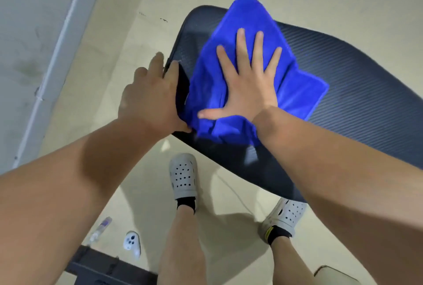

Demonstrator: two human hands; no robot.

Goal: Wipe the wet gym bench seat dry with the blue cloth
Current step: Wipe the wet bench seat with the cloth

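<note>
The dark ribbed gym bench seat [357,92] runs from the middle of the view off to the right. A blue cloth [247,26] lies spread over its left end, one corner hanging past the far edge. My right hand [247,83] presses flat on the cloth with its fingers spread and straight. My left hand [151,97] grips the seat's left edge, fingers curled over the rim and thumb at the cloth's near corner.
My two feet in grey perforated clogs [183,177] stand on the pale floor below the seat. A small spray bottle [100,229] and a white controller [131,241] lie on the floor at lower left, beside a dark frame bar [103,266]. A wall edge [61,46] runs along the left.
</note>
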